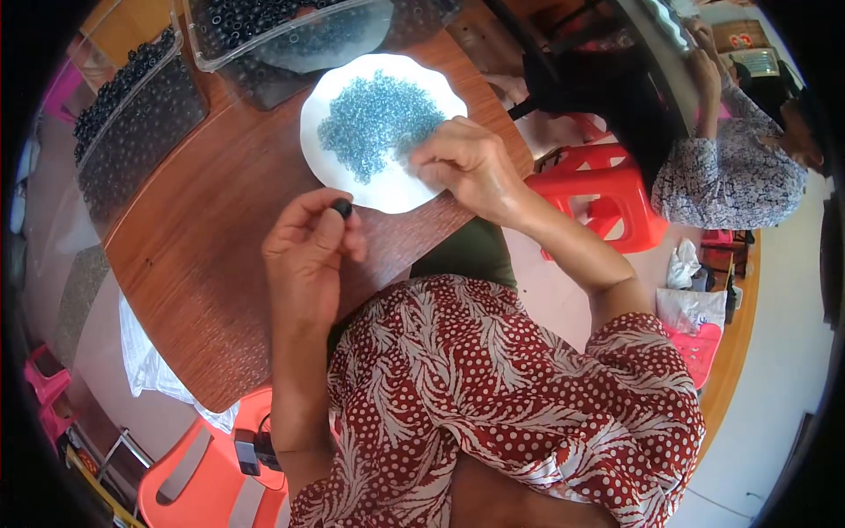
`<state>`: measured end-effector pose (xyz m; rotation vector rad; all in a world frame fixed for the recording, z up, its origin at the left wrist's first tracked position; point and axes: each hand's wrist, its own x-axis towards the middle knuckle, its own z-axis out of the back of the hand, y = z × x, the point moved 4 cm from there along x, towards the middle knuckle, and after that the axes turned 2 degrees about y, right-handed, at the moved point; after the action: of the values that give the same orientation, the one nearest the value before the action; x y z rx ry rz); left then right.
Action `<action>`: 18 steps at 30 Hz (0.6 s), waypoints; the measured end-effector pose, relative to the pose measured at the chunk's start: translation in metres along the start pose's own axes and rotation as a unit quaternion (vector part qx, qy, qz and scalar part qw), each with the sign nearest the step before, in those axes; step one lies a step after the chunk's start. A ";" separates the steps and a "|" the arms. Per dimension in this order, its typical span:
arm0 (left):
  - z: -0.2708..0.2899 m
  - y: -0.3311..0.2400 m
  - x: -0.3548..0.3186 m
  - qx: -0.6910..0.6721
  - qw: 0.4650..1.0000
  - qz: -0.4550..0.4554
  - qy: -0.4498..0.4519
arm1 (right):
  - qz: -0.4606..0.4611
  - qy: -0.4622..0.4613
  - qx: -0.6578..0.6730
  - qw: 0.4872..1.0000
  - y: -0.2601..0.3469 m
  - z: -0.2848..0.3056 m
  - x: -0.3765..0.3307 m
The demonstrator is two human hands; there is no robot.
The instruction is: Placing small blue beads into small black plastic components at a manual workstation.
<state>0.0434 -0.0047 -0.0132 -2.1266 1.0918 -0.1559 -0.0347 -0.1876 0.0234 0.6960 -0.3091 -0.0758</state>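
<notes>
My left hand (308, 251) pinches a small black bead (341, 209) between thumb and fingertips, held just over the brown wooden table (202, 238) near the white plate (321, 110). A heap of small blue beads (378, 123) lies on that plate. At the plate's right edge, my right hand (466, 163) has its fingers bunched down on the blue beads; whether it holds any I cannot see.
Two clear plastic trays of black beads, one at the far left (132, 97) and one at the top (282, 26), stand behind the plate. Red plastic stools (616, 198) stand on the right, where another person in a patterned top (739, 172) sits. An orange stool (211, 475) is at lower left.
</notes>
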 end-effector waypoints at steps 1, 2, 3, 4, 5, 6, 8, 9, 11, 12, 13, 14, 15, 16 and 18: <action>0.003 -0.002 0.003 -0.012 1.000 -0.004 0.002 | -0.001 0.000 0.000 1.000 0.000 -0.002 0.001; 0.005 -0.003 0.006 -0.012 1.000 -0.004 0.002 | 0.023 -0.001 -0.047 0.999 0.002 -0.004 0.003; 0.006 -0.005 0.009 -0.007 1.000 -0.011 0.000 | 0.046 -0.002 -0.094 0.995 0.005 -0.006 0.005; 0.007 -0.006 0.011 -0.002 1.000 -0.019 -0.002 | 0.046 -0.001 -0.094 0.994 0.004 -0.009 0.006; 0.009 -0.006 0.013 -0.002 1.000 -0.019 -0.001 | 0.047 0.009 -0.121 0.991 0.003 -0.012 0.007; 0.011 -0.004 0.014 -0.016 1.000 -0.008 0.005 | 0.048 0.020 -0.148 0.988 0.001 -0.015 0.008; 0.014 0.000 0.016 -0.031 0.999 0.001 0.011 | 0.048 0.020 -0.158 0.986 -0.002 -0.019 0.009; 0.014 0.001 0.016 -0.030 0.999 0.002 0.012 | 0.048 0.019 -0.168 0.985 -0.003 -0.020 0.010; 0.016 0.002 0.017 -0.029 0.999 0.003 0.013 | 0.046 0.018 -0.171 0.984 -0.001 -0.020 0.012; 0.017 0.003 0.017 -0.033 0.999 0.004 0.016 | 0.044 0.016 -0.174 0.984 -0.001 -0.019 0.013; 0.017 0.003 0.017 -0.036 0.999 0.004 0.020 | 0.045 0.016 -0.174 0.984 0.000 -0.020 0.014; 0.017 0.003 0.018 -0.036 0.999 0.004 0.020 | 0.036 0.016 -0.189 0.981 0.000 -0.020 0.015; 0.018 0.002 0.018 -0.031 0.999 0.002 0.018 | 0.027 0.016 -0.204 0.978 -0.001 -0.021 0.016; 0.018 0.002 0.018 -0.026 1.000 0.000 0.015 | 0.028 0.016 -0.204 0.978 0.000 -0.021 0.016; 0.020 0.004 0.018 -0.034 0.999 0.001 0.016 | 0.020 -0.008 -0.182 0.983 -0.001 -0.020 0.015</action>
<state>0.0607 -0.0086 -0.0337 -2.1901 1.1324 -0.1548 -0.0146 -0.1788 0.0122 0.3252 -0.3141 -0.0962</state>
